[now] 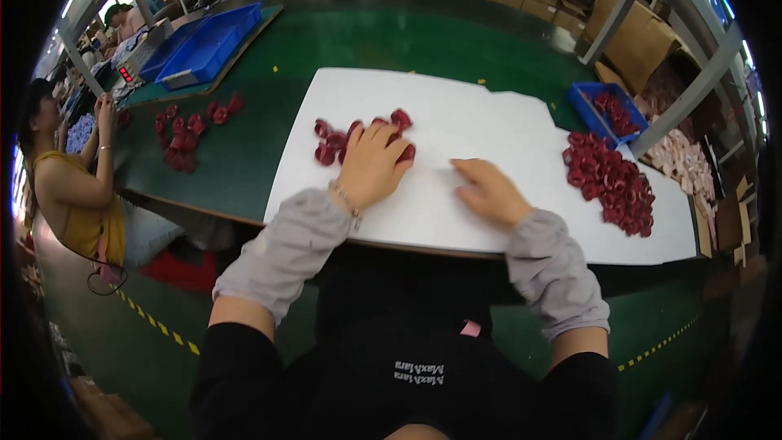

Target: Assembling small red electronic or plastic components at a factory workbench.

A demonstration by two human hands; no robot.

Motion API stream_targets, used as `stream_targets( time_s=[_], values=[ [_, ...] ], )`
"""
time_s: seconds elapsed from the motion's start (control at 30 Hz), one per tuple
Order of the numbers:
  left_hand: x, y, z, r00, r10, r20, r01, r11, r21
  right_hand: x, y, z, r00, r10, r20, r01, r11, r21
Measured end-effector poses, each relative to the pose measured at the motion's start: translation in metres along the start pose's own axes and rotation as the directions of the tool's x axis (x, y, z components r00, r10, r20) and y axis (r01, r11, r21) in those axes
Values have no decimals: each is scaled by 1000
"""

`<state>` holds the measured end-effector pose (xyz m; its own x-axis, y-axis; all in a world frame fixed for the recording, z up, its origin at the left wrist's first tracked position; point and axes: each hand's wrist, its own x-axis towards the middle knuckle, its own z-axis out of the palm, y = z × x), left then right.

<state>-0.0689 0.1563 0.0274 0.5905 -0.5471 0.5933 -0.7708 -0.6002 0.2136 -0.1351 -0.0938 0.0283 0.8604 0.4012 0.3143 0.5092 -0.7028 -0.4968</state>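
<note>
My left hand (373,166) lies palm down with its fingers stretched over a small group of glossy dark red rounded pieces (326,153), which look looped or hollow. It covers some of them, and whether it presses or pushes any is hidden. My right hand (493,194) is over the white sheet (456,106), its index finger and thumb apart and nothing between them. To the right of it, a large heap of the same red pieces (607,183) rests on the sheet. Grey sleeve covers are on both my forearms.
More red pieces (181,137) lie on the green table (375,28) at left. A blue bin (607,110) of red pieces stands at far right, beside pale pink pieces (676,155). Blue trays (208,45) and a metal post (619,16) stand farther back. A person (77,167) sits at left.
</note>
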Motion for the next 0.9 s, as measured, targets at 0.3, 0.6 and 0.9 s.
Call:
stream_targets(
  time_s=[0.3,0.6,0.9],
  values=[
    [-1,-18,3,998,-49,-42,55,986,160,76,-17,45,995,75,68,-70,995,-69],
    [51,28,51,828,-337,448,556,393,-733,31,27,5,921,391,10,-165,366,916],
    [71,31,79,761,-363,537,515,-165,-841,36,62,10,923,382,-49,-187,557,809]
  ],
)
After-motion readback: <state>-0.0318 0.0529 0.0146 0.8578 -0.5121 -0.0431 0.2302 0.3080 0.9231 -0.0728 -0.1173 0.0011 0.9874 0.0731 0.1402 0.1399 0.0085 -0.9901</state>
